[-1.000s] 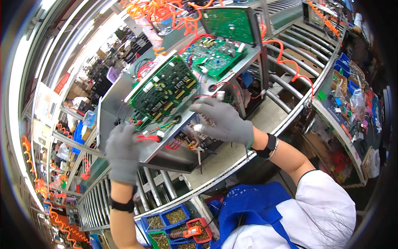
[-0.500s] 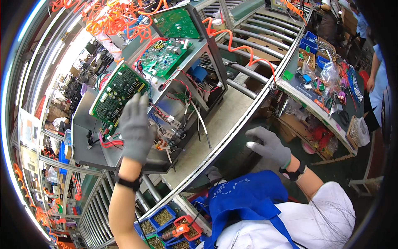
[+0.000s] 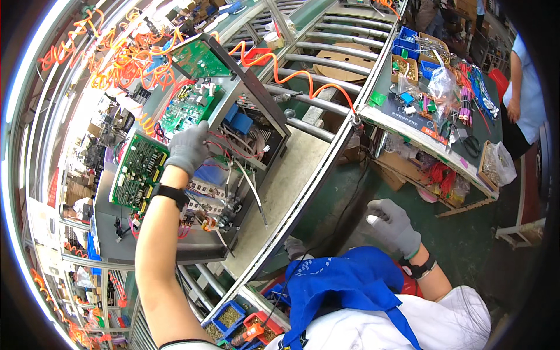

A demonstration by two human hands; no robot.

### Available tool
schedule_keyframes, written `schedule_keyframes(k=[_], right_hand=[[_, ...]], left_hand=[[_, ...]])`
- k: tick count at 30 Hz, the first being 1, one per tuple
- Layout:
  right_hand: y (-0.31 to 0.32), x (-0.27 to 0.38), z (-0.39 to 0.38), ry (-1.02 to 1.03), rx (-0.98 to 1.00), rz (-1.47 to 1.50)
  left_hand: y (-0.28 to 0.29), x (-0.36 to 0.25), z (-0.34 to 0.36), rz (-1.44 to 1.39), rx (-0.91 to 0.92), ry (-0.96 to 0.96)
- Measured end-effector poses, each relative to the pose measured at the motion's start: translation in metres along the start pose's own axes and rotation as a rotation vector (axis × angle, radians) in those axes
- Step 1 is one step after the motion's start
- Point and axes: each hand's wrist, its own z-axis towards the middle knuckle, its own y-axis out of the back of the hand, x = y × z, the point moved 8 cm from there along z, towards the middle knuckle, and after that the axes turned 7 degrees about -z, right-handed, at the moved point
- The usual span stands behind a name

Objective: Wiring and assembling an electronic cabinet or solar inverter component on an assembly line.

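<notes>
My left hand (image 3: 188, 149), in a grey glove, reaches over an open metal chassis (image 3: 256, 108). Its fingers are bent down and closed at the chassis's inner edge, between two green circuit boards; what is under the fingertips is hidden. One board (image 3: 137, 172) stands tilted just left of the hand, packed with black components. The other board (image 3: 185, 108) lies on the shelf beyond it. Red wires and white-sheathed cables (image 3: 252, 188) hang beside the hand. My right hand (image 3: 396, 228), also gloved, hovers over the floor with loosely curled fingers, thumb apart, and nothing seen in it.
A roller conveyor (image 3: 326, 76) runs behind the chassis, its metal rail passing in front of me. Coiled orange air hoses (image 3: 131, 64) hang above. At right is a bench (image 3: 431, 128) with parts bins and cables; a person (image 3: 528, 87) stands beyond. Screw bins (image 3: 228, 318) sit below.
My left hand has moved from over the tilted board to the chassis's inner edge, its fingers now bent. My right hand's fingers have curled more. The whole view has shifted.
</notes>
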Motion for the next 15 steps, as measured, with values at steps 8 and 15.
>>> schedule_keyframes(k=[8, 15], right_hand=[[-0.019, 0.007, 0.040, 0.073, 0.108, 0.025], [-0.066, 0.015, 0.082, 0.077, 0.271, 0.105]], left_hand=[[0.040, 0.049, -0.046, -0.555, 0.670, 0.073], [0.052, 0.128, -0.029, -1.391, 0.312, 0.604]])
